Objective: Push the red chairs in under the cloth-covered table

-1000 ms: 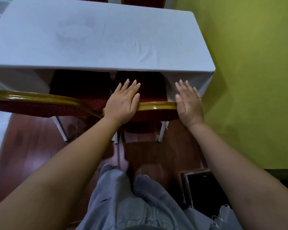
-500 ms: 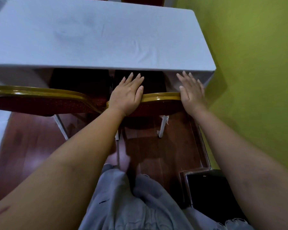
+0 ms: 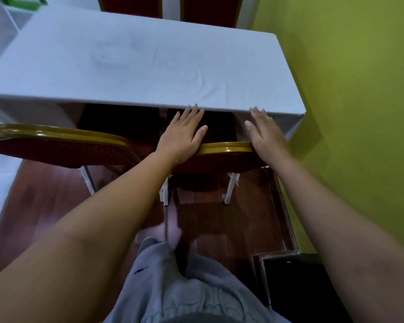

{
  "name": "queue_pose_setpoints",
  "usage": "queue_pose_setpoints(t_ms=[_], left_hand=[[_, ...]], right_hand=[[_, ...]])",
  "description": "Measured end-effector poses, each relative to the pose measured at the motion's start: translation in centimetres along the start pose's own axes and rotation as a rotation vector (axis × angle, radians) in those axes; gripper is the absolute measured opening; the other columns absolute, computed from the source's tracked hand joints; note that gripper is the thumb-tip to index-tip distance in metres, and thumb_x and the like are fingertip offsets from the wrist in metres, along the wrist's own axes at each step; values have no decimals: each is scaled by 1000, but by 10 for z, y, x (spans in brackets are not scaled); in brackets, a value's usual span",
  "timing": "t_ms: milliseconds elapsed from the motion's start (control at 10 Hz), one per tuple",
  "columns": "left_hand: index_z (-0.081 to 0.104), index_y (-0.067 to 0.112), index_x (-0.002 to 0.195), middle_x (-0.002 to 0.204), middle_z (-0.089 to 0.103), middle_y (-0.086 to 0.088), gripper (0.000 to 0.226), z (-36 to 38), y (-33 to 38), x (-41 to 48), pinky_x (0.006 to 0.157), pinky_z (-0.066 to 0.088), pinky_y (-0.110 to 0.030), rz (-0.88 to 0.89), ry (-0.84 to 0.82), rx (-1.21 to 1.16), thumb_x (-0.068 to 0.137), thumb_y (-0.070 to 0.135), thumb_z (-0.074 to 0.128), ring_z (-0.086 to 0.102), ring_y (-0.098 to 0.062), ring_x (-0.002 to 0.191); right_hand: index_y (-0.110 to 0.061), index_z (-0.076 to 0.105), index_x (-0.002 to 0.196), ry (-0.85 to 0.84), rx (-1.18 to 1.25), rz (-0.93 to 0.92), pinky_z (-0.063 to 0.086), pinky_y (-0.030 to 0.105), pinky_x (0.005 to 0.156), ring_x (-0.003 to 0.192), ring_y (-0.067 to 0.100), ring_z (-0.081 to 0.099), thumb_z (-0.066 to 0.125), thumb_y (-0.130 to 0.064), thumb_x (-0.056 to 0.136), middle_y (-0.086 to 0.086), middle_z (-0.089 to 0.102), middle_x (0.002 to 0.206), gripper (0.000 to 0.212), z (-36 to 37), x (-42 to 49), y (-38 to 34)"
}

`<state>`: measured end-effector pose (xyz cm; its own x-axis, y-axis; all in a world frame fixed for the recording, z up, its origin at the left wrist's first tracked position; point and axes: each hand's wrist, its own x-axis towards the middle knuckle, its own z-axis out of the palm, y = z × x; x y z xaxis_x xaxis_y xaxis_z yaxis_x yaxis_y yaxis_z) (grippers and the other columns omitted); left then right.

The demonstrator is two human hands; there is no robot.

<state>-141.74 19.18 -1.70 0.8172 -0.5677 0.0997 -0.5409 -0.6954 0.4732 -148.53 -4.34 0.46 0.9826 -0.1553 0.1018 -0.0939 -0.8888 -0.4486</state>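
Head view: both flat palms (image 3: 182, 136) on red chair's backrest (image 3: 224, 149).

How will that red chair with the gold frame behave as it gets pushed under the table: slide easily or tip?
It will probably slide rather than tip: the red chair stands on thin legs on a smooth wooden floor. The push comes high, with the left hand and right hand flat on its glossy top rail, so it might rock slightly. The rigid frame should not flex.

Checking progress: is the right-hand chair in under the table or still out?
Mostly in. Its seat is hidden under the cloth; only the chair back rail shows, just short of the table edge.
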Motion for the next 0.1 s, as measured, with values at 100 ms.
queue_pose_setpoints(t_ms=[100], left_hand=[[12,17,155,163,4,-2,59,-14,-9,10,122,-1,-35,-40,-7,67,103,44,19,-4,-13,149]], right_hand=[[-16,27,151,-34,-1,3,14,39,120,148,17,13,30,-44,102,3,23,159,56,0,18,-14]])
